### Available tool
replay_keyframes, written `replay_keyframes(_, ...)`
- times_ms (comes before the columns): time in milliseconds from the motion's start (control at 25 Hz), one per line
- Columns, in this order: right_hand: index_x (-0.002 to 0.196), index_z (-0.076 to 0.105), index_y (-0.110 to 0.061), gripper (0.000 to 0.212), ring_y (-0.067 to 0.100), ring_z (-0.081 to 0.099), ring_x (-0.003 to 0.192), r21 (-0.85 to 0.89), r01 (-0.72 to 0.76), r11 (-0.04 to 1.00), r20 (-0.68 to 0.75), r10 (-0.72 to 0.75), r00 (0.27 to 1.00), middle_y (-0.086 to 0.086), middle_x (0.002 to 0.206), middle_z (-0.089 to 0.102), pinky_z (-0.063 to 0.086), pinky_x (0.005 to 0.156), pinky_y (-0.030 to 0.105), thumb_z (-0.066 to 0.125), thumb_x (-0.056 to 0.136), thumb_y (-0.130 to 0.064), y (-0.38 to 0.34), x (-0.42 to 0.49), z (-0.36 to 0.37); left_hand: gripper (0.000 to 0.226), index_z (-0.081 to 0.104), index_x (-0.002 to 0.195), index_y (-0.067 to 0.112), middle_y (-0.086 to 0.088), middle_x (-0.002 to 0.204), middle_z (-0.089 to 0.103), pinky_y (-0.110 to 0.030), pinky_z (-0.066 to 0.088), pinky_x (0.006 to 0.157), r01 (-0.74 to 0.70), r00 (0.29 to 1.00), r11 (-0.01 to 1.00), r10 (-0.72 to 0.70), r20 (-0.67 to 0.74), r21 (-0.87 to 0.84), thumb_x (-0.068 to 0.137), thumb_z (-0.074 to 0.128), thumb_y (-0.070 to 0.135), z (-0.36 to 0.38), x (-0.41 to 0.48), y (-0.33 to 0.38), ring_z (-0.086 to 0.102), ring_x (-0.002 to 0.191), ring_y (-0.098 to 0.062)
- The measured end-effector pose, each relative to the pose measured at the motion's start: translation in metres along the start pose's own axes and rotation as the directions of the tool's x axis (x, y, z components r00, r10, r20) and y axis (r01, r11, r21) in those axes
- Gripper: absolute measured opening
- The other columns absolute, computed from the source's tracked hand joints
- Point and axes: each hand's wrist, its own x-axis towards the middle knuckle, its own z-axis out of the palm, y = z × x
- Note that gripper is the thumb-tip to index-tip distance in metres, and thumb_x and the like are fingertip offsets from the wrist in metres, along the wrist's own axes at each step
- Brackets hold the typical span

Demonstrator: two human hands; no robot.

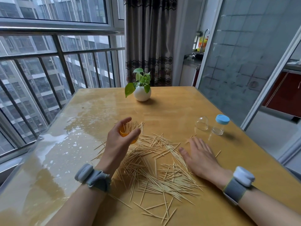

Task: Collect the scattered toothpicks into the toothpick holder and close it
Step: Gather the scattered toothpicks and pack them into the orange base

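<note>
Starting at the left, we find the left hand (pixel 121 137) lifted off the table (pixel 171 103), fingers and thumb curled round the orange holder (pixel 122 133). A tuft of toothpicks bristles out of its mouth, which tips up and away from us.

Moving to the middle, we have the loose toothpicks (pixel 154 168) spread flat over the wood, from just under that left hand down towards us. They lie every which way. The thickest sheaf, low and right of centre, runs slanting from upper left to lower right.

And on the right, the right hand (pixel 199 154) lies palm down on the table, fingers straight, holding nothing. Its thumb sits at the pile's right edge. So the heap lies to the left of this hand and nearer to us, and we judge it the hand to gather, being free and right beside the pile. A sweep leftward along that slant should bunch the sticks rather than roll them.

Beyond its fingertips stands a clear dome (pixel 202 123), which we take for the holder's lid, not yet on. A blue-capped jar (pixel 220 125) stands just beside it.
</note>
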Motion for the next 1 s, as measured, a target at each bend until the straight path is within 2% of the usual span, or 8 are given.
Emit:
replay_keyframes(120, 0.157, -0.001, -0.015, 0.085, 0.022, -0.005, 0.152, 0.048, 0.191, 0.98, 0.024, -0.193, 0.981, 0.007, 0.165, -0.006, -0.001, 0.123, 0.039, 0.01, 0.093, -0.07, -0.035, -0.001, 0.006, 0.041, 0.064, 0.119, 0.02, -0.006, 0.102, 0.065, -0.017, 0.054, 0.067, -0.001, 1.0, 1.0, 0.001, 0.011, 0.008, 0.081, 0.078, 0.014, -0.003, 0.0, 0.002, 0.067, 0.075, 0.0)
replay_keyframes(240, 0.157, -0.001, -0.019, 0.094, 0.014, -0.002, 0.151, 0.103, 0.365, 0.925, 0.135, -0.376, 0.917, 0.0, 0.165, -0.005, 0.003, 0.123, 0.034, 0.021, 0.087, -0.078, -0.048, -0.006, -0.013, 0.034, 0.065, 0.109, 0.02, -0.003, 0.09, 0.066, -0.021, 0.055, 0.065, -0.013, 1.0, 0.999, 0.013, 0.013, 0.033, 0.079, 0.08, 0.014, -0.006, 0.0, 0.001, 0.065, 0.075, -0.008)
replay_keyframes(360, 0.156, -0.009, -0.024, 0.119, 0.007, -0.007, 0.15, 0.039, 0.485, 0.874, 0.311, -0.472, 0.825, -0.011, 0.161, -0.012, 0.002, 0.123, 0.032, 0.038, 0.069, -0.09, -0.034, -0.021, -0.031, 0.039, 0.066, 0.103, 0.024, -0.003, 0.085, 0.067, -0.037, 0.057, 0.07, -0.036, 0.999, 0.998, 0.037, -0.015, 0.056, 0.068, 0.08, 0.035, -0.007, 0.001, 0.001, 0.063, 0.073, -0.014)
replay_keyframes(480, 0.155, -0.011, -0.026, 0.129, 0.009, -0.009, 0.15, -0.008, 0.533, 0.846, 0.327, -0.502, 0.801, -0.007, 0.163, -0.014, 0.004, 0.124, 0.034, 0.044, 0.06, -0.093, -0.031, -0.027, -0.026, 0.037, 0.068, 0.101, 0.031, -0.009, 0.087, 0.068, -0.048, 0.058, 0.072, -0.054, 0.998, 0.997, 0.055, -0.016, 0.057, 0.066, 0.075, 0.042, -0.006, 0.001, 0.0, 0.063, 0.072, -0.019)
replay_keyframes(640, 0.156, 0.007, -0.023, 0.105, 0.015, 0.016, 0.149, 0.015, 0.503, 0.864, 0.169, -0.498, 0.851, -0.002, 0.163, 0.013, 0.021, 0.121, 0.035, 0.06, 0.079, -0.07, -0.043, -0.017, -0.024, 0.037, 0.069, 0.104, 0.034, -0.003, 0.084, 0.069, -0.053, 0.057, 0.075, -0.056, 0.998, 0.996, 0.055, 0.009, 0.075, 0.069, 0.075, 0.043, -0.006, -0.001, 0.0, 0.064, 0.074, -0.021)
replay_keyframes(720, 0.147, 0.027, -0.019, 0.092, 0.02, 0.037, 0.132, -0.083, 0.423, 0.902, 0.129, -0.411, 0.902, 0.003, 0.146, 0.037, 0.035, 0.11, 0.035, 0.061, 0.078, -0.069, -0.044, -0.014, -0.032, 0.037, 0.069, 0.103, 0.034, 0.004, 0.081, 0.069, -0.052, 0.058, 0.074, -0.047, 0.999, 0.996, 0.046, 0.018, 0.079, 0.068, 0.075, 0.045, -0.006, -0.002, 0.0, 0.064, 0.073, -0.018)
replay_keyframes(880, 0.112, 0.052, -0.017, 0.062, 0.021, 0.05, 0.099, -0.232, 0.291, 0.928, 0.164, -0.257, 0.952, 0.001, 0.112, 0.055, 0.041, 0.084, 0.035, 0.063, 0.079, -0.068, -0.049, -0.013, -0.045, 0.043, 0.069, 0.106, 0.032, 0.01, 0.083, 0.069, -0.046, 0.06, 0.074, -0.031, 0.999, 0.994, 0.027, 0.035, 0.106, 0.067, 0.074, 0.049, -0.003, -0.004, 0.002, 0.065, 0.071, -0.011)
replay_keyframes(1000, 0.098, 0.059, -0.014, 0.044, 0.023, 0.058, 0.085, -0.205, 0.272, 0.94, 0.171, -0.239, 0.956, 0.0, 0.092, 0.062, 0.046, 0.072, 0.035, 0.066, 0.084, -0.055, -0.056, -0.009, -0.049, 0.046, 0.068, 0.109, 0.035, 0.004, 0.095, 0.067, -0.051, 0.06, 0.076, -0.05, 0.998, 0.986, 0.043, 0.049, 0.157, 0.067, 0.075, 0.054, -0.003, -0.004, 0.0, 0.067, 0.076, -0.029)
